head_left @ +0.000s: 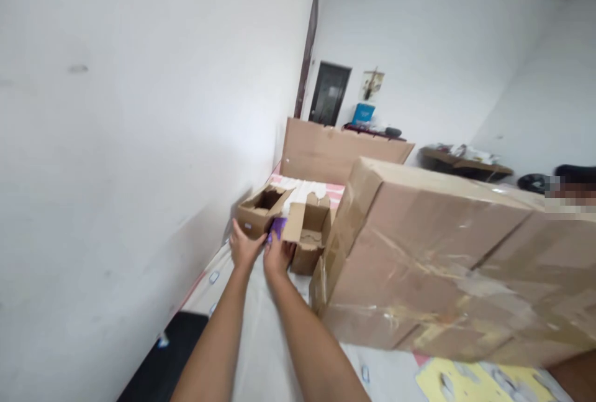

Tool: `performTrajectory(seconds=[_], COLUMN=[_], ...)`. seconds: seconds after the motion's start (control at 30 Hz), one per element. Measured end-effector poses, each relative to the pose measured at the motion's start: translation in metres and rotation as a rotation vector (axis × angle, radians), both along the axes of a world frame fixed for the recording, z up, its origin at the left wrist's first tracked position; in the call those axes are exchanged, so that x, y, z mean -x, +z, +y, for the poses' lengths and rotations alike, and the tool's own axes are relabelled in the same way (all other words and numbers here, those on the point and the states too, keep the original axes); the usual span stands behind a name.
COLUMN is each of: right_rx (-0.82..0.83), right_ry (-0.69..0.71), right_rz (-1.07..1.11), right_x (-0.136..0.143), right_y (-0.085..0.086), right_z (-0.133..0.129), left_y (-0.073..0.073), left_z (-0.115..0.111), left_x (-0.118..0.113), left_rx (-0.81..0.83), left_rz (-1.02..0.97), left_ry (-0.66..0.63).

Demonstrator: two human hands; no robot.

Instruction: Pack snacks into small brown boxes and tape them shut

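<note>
While a small left carton (255,228) and a small right carton (305,262) stand with their tops open on a white cloth (261,340), a person works at the narrow space between them, left hand (243,253) and right hand (277,258) close together. The opening of both cartons looks done. The handling of a purple item (279,225) appears to be under way, not finished, with the piece outside both cartons as far as can be seen; how much is left cannot be judged from this one moment.

The purple item lies in the gap, right of the left carton and left of a raised flap (294,223) on the right carton, just beyond the right hand. That hand's thumb appears to meet its near edge, but the other fingers are partly lost in blur near the flap, and whether they close around the piece cannot be told. The left hand is spread along the left carton's near side, thumb toward the right corner and a finger up at the left, the purple item just beyond its thumb.

A large taped carton (410,265) rises on the right, close beside the right carton, and an upright cardboard panel (339,150) stands at the far side.
</note>
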State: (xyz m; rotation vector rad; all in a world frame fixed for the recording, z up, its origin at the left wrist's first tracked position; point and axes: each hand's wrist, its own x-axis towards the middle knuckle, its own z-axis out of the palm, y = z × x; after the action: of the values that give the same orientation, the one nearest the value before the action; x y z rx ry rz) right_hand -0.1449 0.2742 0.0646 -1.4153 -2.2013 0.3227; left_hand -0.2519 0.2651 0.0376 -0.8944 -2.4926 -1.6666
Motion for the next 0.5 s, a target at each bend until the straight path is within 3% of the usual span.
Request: performTrajectory(seconds=[0.1,0.2,0.37,0.5], right_rx=[-0.042,-0.047,0.007,0.012], right_ry=[-0.007,0.014,0.099,0.189], right_rz=[0.101,0.214,0.344,0.356], right_x=[0.002,0.004,-0.007,-0.041], right_y=[-0.006,0.0,0.027,0.055], right_z=[0.005,-0.004,-0.048,-0.093], left_y=[0.004,0.013,0.045,0.07], left_z=[0.001,-0.012,-0.063,-0.114], left_x=[-0.003,-0.008,-0.024,-0.051], left_rx=[-0.034,-0.04,-0.045,-0.125], left_rz=[0.023,0.076,0.147,0.222], left_ry=[0.02,0.055,0.137,0.23])
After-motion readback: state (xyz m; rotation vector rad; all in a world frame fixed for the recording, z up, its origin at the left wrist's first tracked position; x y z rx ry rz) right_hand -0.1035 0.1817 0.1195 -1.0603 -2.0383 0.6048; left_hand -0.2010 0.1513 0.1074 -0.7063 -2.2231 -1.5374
